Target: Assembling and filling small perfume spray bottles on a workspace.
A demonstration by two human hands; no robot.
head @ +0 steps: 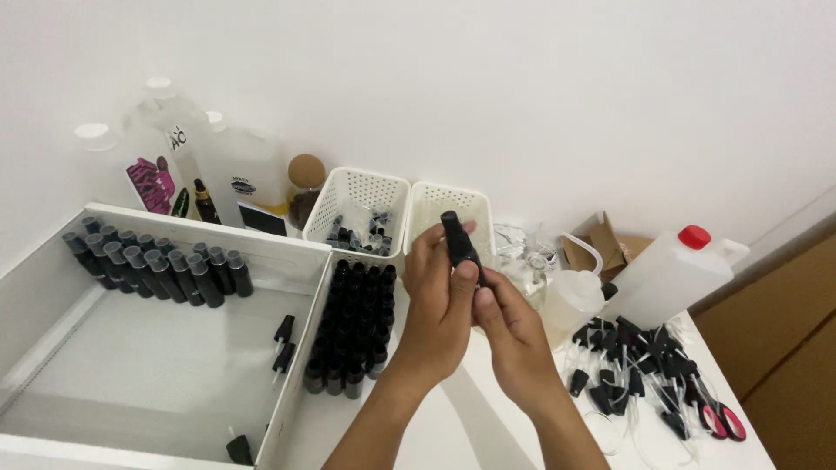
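A person's two bare hands meet above the middle of a white counter, both working on one small black spray bottle (459,246). The left hand (440,305) is wrapped around the bottle's lower body, thumb pressed against its side, and holds it nearly upright, its long axis tipped slightly toward the wall so the capped top points up and away. The right hand (514,335) sits just beside and below, touching the left, its fingers curled in toward the bottle's base; whether it actually grips the bottle or only steadies it cannot be told. The left hand is plainly the nearer one, carrying the bottle. To the left, a large shallow white tray (52,261) holds a row of grey-capped dark bottles (157,265) along its far edge, and a narrow bin packed with black bottles (353,326) stands just beside the hands. Two perforated white baskets (357,196) sit toward the back wall. At the right edge lie loose black spray tops (631,365), red-handled scissors (723,420) and a white jug with a red cap (675,270).
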